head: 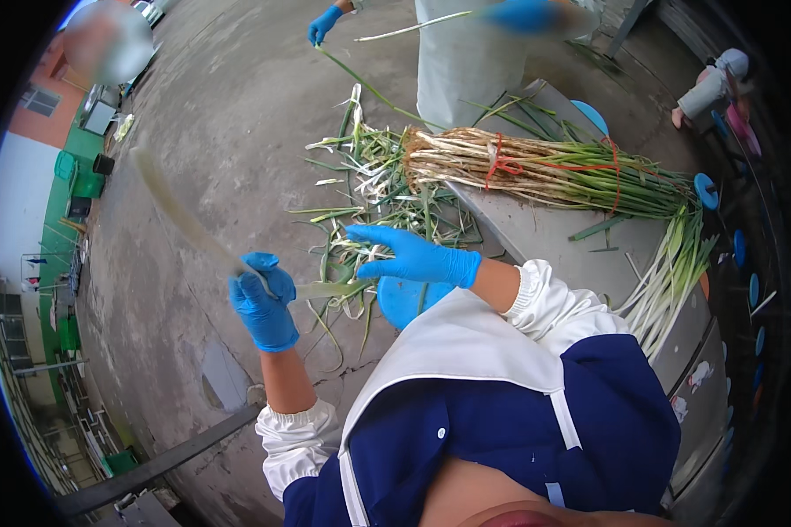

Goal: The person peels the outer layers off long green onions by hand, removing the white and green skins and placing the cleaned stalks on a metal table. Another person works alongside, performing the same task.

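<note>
My left hand point(263, 300), in a blue glove, is closed around a green onion stalk point(184, 221). The stalk is blurred by motion; its pale part points up and left, and a greenish part shows right of the fist. To the right, my gloved right hand point(415, 257) has its fingers extended and apart, with nothing seen in it. It hovers over a round blue stool top point(402, 303) and a heap of onion trimmings point(382, 165). Beyond it, a large bundle of green onions point(540, 168) tied with red string lies on a metal table point(554, 244), roots facing left.
Cleaner, pale green onions point(672, 283) hang over the table's right part. Across the table, a co-worker in a whitish apron point(468, 66) holds onion stalks in blue-gloved hands point(324, 26). Another person point(715, 85) is farther right. A dark metal bar point(165, 458) crosses lower left.
</note>
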The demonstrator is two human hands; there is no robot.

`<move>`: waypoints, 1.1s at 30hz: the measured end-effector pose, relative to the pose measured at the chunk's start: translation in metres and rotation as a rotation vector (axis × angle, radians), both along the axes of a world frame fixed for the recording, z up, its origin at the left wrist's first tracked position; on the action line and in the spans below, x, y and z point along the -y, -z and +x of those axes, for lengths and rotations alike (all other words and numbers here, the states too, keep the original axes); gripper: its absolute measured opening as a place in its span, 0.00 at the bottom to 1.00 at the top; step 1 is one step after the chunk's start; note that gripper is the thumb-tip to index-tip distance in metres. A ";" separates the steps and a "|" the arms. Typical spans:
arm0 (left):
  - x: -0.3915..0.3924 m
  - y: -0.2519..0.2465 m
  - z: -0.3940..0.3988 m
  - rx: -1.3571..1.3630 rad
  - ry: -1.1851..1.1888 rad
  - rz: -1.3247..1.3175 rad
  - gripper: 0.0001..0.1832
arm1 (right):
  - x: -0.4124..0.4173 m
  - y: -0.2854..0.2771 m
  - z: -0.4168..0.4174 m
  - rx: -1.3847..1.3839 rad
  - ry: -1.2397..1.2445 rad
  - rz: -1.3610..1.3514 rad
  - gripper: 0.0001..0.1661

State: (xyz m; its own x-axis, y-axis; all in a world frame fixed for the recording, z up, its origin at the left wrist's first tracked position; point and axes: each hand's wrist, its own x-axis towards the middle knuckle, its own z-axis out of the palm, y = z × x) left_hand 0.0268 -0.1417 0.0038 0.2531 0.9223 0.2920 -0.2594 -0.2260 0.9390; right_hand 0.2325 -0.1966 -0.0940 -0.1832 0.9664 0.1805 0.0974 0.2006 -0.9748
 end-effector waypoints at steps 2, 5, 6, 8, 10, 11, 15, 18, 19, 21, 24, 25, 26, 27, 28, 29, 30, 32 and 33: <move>-0.005 -0.021 0.031 0.235 0.264 0.014 0.27 | 0.013 -0.009 -0.002 0.218 0.112 0.275 0.41; -0.012 -0.040 0.076 0.444 0.542 -0.002 0.33 | 0.033 -0.037 0.027 0.136 0.069 0.049 0.33; -0.005 -0.045 0.098 0.417 0.425 -0.018 0.35 | 0.045 -0.050 0.044 0.054 0.031 -0.106 0.30; 0.016 -0.050 0.136 0.340 0.195 -0.048 0.39 | 0.074 -0.060 0.077 0.012 0.294 -0.069 0.26; 0.011 -0.027 0.144 0.139 0.359 -0.106 0.38 | 0.111 -0.065 0.118 -0.036 0.551 -0.053 0.23; 0.009 -0.014 0.141 0.033 0.412 -0.121 0.37 | 0.134 -0.078 0.136 -0.035 0.707 -0.039 0.22; 0.024 0.026 0.166 -0.198 0.467 -0.243 0.29 | 0.236 -0.060 0.213 0.037 1.456 -0.090 0.19; 0.038 0.035 0.187 -0.251 0.500 -0.289 0.23 | 0.331 -0.041 0.239 0.277 1.788 -0.079 0.19; 0.039 0.037 0.195 -0.249 0.532 -0.296 0.22 | 0.358 -0.042 0.242 0.423 1.844 0.004 0.21; 0.036 0.044 0.206 -0.249 0.581 -0.312 0.22 | 0.408 -0.045 0.241 0.515 1.911 -0.115 0.21; 0.039 0.047 0.227 -0.262 0.560 -0.371 0.20 | 0.470 -0.037 0.263 0.940 1.890 -0.252 0.18; 0.040 0.046 0.233 -0.263 0.563 -0.372 0.20 | 0.483 -0.041 0.270 1.166 1.846 -0.362 0.17; 0.042 0.045 0.239 -0.262 0.565 -0.374 0.19 | 0.498 -0.037 0.280 1.098 1.861 -0.406 0.16; 0.043 0.045 0.244 -0.261 0.571 -0.376 0.19 | 0.515 -0.030 0.292 1.032 1.879 -0.451 0.16; 0.044 0.044 0.247 -0.255 0.563 -0.376 0.19 | 0.528 -0.023 0.305 0.961 1.887 -0.492 0.16; 0.045 0.044 0.249 -0.248 0.553 -0.379 0.19 | 0.537 -0.021 0.319 1.050 1.873 -0.527 0.16; 0.047 0.045 0.250 -0.244 0.538 -0.382 0.19 | 0.545 -0.017 0.334 1.136 1.854 -0.560 0.17; 0.041 0.052 0.248 -0.273 0.549 -0.399 0.19 | 0.551 -0.014 0.356 1.287 1.773 -0.528 0.16; 0.039 0.056 0.241 -0.295 0.538 -0.410 0.19 | 0.551 -0.011 0.369 1.179 1.802 -0.479 0.16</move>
State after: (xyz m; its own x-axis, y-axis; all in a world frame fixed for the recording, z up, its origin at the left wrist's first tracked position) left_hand 0.2681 -0.1805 -0.0521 0.7162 0.6688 -0.1993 0.0406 0.2452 0.9686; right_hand 0.6015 -0.7478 -0.0830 0.8826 0.1098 0.4572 0.2620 -0.9222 -0.2843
